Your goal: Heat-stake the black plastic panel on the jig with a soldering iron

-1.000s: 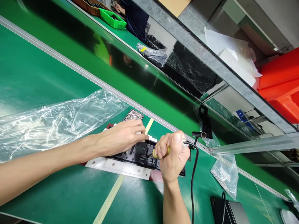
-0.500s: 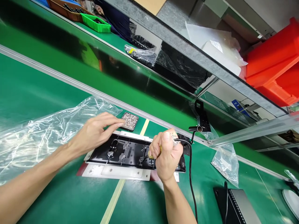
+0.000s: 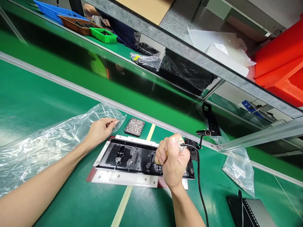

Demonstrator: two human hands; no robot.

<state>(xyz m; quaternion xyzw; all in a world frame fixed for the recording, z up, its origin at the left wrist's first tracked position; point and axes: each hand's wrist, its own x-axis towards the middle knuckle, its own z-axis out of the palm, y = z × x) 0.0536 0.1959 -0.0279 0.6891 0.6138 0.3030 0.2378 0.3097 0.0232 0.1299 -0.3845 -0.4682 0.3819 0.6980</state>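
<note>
A long black plastic panel (image 3: pixel 137 160) lies in a white fixture (image 3: pixel 123 178) on the green bench. My right hand (image 3: pixel 174 156) is wrapped round a corded tool (image 3: pixel 181 143) over the panel's right part; its tip points down-left and a black cable runs off it. To the left of a small black tray of tiny metal parts (image 3: pixel 134 126), my left hand (image 3: pixel 101 129) hovers by a clear plastic bag (image 3: pixel 71 135). Its thumb and fingertips are pinched together; anything between them is too small to make out.
A black holder with a metal tube (image 3: pixel 203 133) stands right of the panel. Beyond it lies a small clear bag (image 3: pixel 239 170); a dark device (image 3: pixel 255 211) is at lower right. Across the partition are bins (image 3: pixel 104 35) and a person's hands (image 3: pixel 91 11).
My left hand has moved left, away from the tray of small parts, and its fingers have drawn in. My right hand remains over the panel with the tool. The whole view has shifted slightly.
</note>
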